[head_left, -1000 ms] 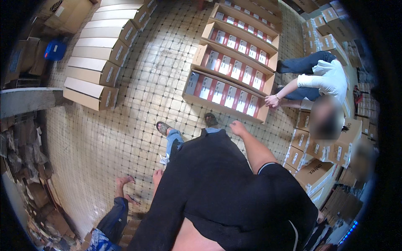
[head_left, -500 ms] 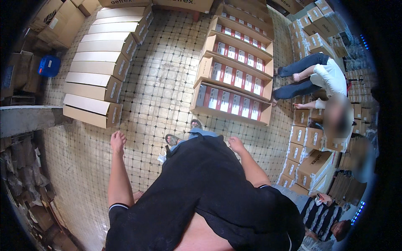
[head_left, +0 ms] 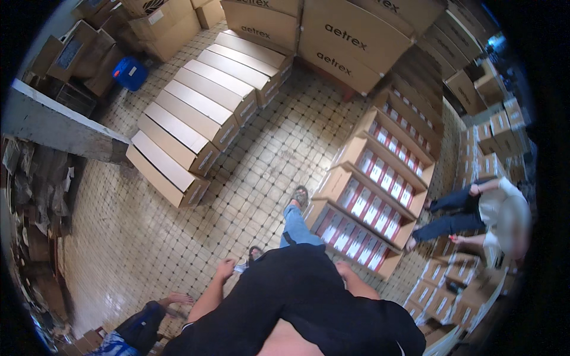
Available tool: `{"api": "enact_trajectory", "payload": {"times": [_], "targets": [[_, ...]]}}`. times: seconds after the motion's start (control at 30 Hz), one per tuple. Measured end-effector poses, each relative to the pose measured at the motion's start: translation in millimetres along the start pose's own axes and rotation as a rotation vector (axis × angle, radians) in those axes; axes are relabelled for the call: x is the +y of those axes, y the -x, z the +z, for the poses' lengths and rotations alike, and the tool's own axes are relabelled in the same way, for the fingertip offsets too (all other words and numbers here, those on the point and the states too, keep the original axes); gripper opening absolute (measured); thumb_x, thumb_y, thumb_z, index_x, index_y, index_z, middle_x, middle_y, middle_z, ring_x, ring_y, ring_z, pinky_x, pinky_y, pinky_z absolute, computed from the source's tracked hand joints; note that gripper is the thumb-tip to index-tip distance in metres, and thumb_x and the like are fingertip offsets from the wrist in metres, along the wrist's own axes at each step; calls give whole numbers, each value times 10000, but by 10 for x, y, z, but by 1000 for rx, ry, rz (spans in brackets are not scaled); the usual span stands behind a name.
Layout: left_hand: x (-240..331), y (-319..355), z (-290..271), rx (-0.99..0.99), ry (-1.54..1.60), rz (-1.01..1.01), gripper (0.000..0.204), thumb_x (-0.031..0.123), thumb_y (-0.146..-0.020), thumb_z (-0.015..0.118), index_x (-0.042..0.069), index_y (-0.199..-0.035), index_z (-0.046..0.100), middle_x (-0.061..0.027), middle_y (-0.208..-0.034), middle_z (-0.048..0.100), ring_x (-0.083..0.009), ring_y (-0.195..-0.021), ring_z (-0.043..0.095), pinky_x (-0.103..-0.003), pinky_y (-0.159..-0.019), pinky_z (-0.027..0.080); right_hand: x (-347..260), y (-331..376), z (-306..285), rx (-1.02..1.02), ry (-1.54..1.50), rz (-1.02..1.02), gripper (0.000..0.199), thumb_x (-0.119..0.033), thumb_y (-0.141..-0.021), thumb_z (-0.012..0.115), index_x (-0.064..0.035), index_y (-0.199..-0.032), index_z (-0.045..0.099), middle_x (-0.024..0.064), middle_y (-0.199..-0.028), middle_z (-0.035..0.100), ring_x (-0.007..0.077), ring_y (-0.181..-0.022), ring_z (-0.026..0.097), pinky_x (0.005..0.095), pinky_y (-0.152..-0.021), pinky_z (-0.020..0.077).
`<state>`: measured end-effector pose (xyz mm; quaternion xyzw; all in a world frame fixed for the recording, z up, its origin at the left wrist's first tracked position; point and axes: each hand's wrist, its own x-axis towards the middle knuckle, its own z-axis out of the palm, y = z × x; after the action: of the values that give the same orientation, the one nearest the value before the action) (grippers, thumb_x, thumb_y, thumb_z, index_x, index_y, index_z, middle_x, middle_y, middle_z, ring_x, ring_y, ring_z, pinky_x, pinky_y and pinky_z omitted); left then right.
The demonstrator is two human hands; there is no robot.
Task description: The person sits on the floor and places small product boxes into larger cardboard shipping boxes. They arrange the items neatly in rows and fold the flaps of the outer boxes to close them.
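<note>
Looks like just a walking step: left hand (head_left: 225, 270) hangs loosely curled, right hand (head_left: 343, 270) is mostly hidden, can't tell if either's pinching anything. Long, open brown cardboard carton (head_left: 390, 261) of red-and-white boxes (head_left: 350, 235) sits just ahead of the right hand; grabbing it would call for reaching forward.

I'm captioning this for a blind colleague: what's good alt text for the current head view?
Downward view past the wearer's dark top to a tiled floor, left hand and right hand low at the sides. Pale-topped cartons line the left; open cartons packed with red and white boxes line the right, a co-worker beyond them.
</note>
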<state>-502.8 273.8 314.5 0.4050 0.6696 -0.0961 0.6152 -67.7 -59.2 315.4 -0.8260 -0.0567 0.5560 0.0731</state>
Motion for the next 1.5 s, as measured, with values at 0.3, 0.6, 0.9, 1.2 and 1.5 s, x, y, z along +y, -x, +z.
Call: {"api": "enact_trajectory", "payload": {"times": [0.3,0.6,0.9,1.2,1.5], "targets": [[1531,533,-219,516,546,-55,134,162,-949,582,54,-1028,591,-55,-808,615,-151,-651,596,-308,-552,497,-3736,-1388,-2520,446,61,-665,487,-404,-942,515,-70,-1286,604,261,-1170,657,416,-1146,605,464,-999,460],[3237,-293,386,610,359,213,212,185,-945,616,-4,-1036,648,-81,-870,682,-153,-728,653,-310,-678,540,-5140,-896,-3064,263,18,-877,433,-282,-938,627,-28,-1288,596,216,-1171,679,302,-1090,659,374,-931,509],[3678,-1494,759,513,-31,-26,291,245,-904,576,-14,-985,681,-166,-827,699,-227,-720,690,-343,-636,531,-3443,-1837,-3825,249,34,-524,394,-309,-924,590,31,-1107,665,155,-874,707,249,-776,659,364,-717,518],[6948,-2428,11,417,34,323,412,441,-879,597,107,-1089,714,-167,-1113,707,-336,-1062,666,-428,-913,526,-4623,-2391,-4306,132,-433,-100,218,-196,-960,526,-15,-1030,626,145,-855,646,239,-701,610,380,-617,494],[8666,-2481,479,502,137,422,303,358,-887,633,126,-1072,695,-157,-1045,718,-352,-982,682,-439,-860,543,-6835,-3824,-5313,-231,-141,-396,181,-193,-985,497,-102,-1092,610,123,-914,620,198,-681,575,352,-575,479]]}}
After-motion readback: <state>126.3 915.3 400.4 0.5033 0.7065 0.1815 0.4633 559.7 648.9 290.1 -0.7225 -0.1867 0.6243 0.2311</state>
